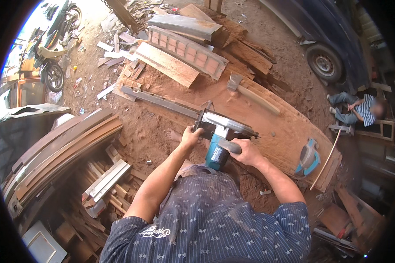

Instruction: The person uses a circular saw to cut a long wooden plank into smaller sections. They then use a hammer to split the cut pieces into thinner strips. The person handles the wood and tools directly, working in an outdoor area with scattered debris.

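A circular saw [216, 151] with a teal motor housing and a silver guard is held in front of my body, over the near edge of the sawdust-covered workbench [289, 131]. My right hand [248, 152] wraps round its grey handle. At the saw's dark left edge, my left hand [191, 136] is closed on it; the fingertips are partly hidden. A long, narrow wooden strip [160, 101] runs from beside the saw toward the far left. Beyond the saw lies a hammer [256, 99] with a wooden handle.
A teal-and-grey power tool [308, 158] and a thin stick [326, 160] lie at the bench's right end. Planks [167, 63] pile up at the back. Stacked boards [66, 153] stand left. A person [359, 109] sits at right near a vehicle [324, 63]; a motorbike [53, 52] is far left.
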Demonstrator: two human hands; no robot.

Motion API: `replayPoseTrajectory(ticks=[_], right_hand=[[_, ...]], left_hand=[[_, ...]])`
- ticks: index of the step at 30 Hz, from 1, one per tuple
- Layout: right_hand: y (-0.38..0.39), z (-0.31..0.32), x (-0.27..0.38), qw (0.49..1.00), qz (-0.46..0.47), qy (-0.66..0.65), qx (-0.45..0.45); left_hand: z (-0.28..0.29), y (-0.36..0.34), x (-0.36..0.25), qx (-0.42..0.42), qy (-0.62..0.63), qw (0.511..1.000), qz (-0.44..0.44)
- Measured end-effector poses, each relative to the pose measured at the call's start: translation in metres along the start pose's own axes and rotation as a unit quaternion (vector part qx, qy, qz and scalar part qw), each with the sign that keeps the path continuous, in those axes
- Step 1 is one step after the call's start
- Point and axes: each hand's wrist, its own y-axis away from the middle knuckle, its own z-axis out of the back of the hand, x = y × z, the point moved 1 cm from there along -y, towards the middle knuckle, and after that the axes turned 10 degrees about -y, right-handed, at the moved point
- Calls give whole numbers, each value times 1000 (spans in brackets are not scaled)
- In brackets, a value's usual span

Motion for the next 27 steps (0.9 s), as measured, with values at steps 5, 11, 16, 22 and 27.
replayPoseTrajectory(ticks=[5, 11, 16, 22, 27], right_hand=[[-17, -11, 4, 1000, 2, -10, -1], [-33, -23, 16, 1000, -3, -2, 2], [-54, -39, 28, 1000, 2, 1, 7], [-77, -58, 35, 1000, -4, -3, 8], [-94, -70, 46, 1000, -16, 1, 6]], left_hand=[[18, 1, -9, -19, -4, 1000, 0], [38, -5, -12, -31, -15, 999, 2], [65, -18, -5, -45, -14, 999, -13], [97, -13, -26, -33, -25, 999, 3], [116, -22, -23, -48, -37, 998, -17]])
